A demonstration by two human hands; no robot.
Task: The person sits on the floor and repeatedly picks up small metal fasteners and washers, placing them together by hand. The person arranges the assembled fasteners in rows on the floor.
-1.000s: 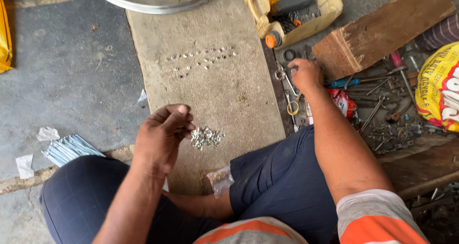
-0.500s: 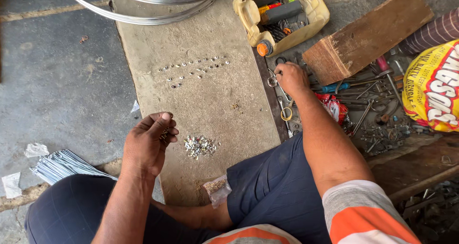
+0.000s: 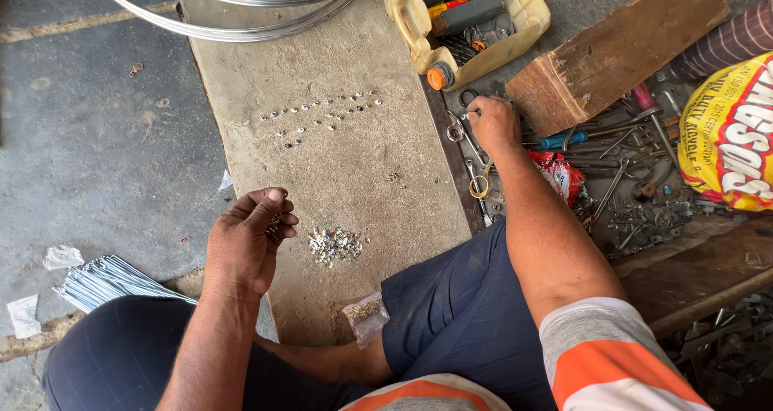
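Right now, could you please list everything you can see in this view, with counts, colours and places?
wheel rims: at least two, silver, top edge
concrete slab: one, tan, centre
row of small metal pieces: many, silvery, laid out on the slab
pile of small metal pieces: one heap, silvery, by the left hand
small plastic bag: one, clear, near slab end
bundle of spokes: one, silver, lower left
cut plastic jug: one, cream, tools inside, top
wooden block: one, brown, upper right
loose hand tools: many, mostly grey, right
printed sack: one, yellow, right edge
left hand: cupped, small pieces at the fingers
right hand: reaching among tools beside the slab
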